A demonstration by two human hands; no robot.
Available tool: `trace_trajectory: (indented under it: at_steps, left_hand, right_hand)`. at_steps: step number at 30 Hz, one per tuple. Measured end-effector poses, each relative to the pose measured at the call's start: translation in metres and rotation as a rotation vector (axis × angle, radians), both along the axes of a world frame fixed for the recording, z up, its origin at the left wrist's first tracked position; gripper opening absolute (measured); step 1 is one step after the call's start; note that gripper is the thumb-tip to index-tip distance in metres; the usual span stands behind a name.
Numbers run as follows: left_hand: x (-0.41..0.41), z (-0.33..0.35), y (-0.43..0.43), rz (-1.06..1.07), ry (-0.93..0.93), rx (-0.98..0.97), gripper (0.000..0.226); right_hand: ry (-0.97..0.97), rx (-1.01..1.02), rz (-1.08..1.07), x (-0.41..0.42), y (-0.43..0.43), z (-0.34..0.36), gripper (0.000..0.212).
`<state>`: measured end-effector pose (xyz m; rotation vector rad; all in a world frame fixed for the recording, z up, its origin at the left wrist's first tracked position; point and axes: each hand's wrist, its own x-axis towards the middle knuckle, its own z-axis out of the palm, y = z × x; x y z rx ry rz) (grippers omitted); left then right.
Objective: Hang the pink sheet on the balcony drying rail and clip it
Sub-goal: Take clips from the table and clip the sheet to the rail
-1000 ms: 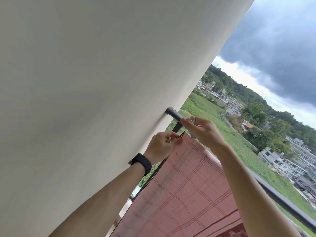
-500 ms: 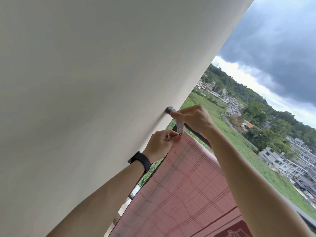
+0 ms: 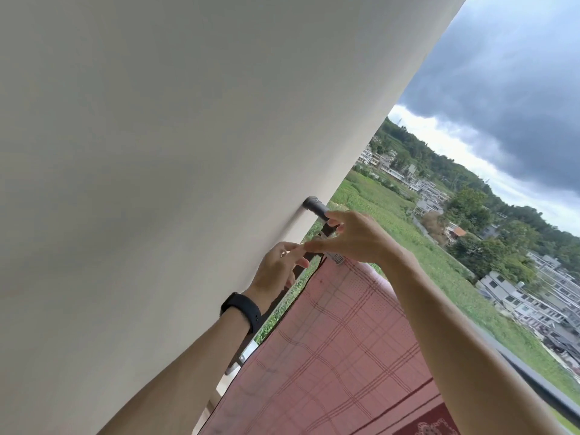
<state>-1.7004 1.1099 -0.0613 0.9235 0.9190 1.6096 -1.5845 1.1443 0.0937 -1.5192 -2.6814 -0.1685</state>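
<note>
Two hands recorded at the rail (image 3: 316, 207): our left hand (image 3: 276, 266) and right hand (image 3: 354, 235), fingers spread, gripping nothing. We noted one pale clip (image 3: 335, 256) pinning the pink sheet (image 3: 339, 346).

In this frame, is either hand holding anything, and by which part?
The right hand has spread fingers just above the clip, which sits on the pink sheet's corner; contact is unclear. The left hand's grip is unclear.

Pink sheet (image 3: 339, 350) with dark-red plaid lines, black wristband (image 3: 243, 310), dark grey rail (image 3: 316, 207), off-white wall (image 3: 157, 152)
</note>
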Motion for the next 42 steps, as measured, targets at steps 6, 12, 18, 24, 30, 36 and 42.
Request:
trace_trajectory:
  at_steps: [6, 12, 18, 24, 30, 36, 42]
  left_hand:
    - [-0.007, -0.075, -0.04, -0.066, -0.449, -0.205, 0.025]
    - [0.012, -0.15, -0.081, -0.083, -0.497, -0.281, 0.031]
    - [0.014, -0.194, -0.107, -0.065, -0.356, -0.4, 0.029]
    - [-0.009, -0.22, -0.132, -0.145, 0.244, -0.477, 0.032]
    - [-0.032, -0.227, -0.14, -0.222, 0.858, -0.537, 0.022]
    - [-0.045, -0.25, -0.119, -0.072, 0.553, -0.606, 0.022]
    - [-0.053, -0.262, -0.076, -0.029, -0.137, -0.651, 0.029]
  right_hand:
    - [0.411, 0.577, 0.341, 0.029, -0.074, -0.11, 0.033]
    - [0.679, -0.539, -0.171, 0.039, -0.12, -0.244, 0.042]
    - [1.015, -0.776, -0.328, 0.042, -0.126, -0.317, 0.02]
    - [0.89, -0.819, -0.262, 0.054, -0.118, -0.347, 0.01]
    - [0.688, -0.881, -0.093, 0.061, -0.111, -0.359, 0.009]
    - [0.297, -0.482, 0.062, 0.061, -0.093, -0.349, 0.036]
    - [0.133, -0.183, 0.028, 0.06, -0.078, -0.317, 0.047]
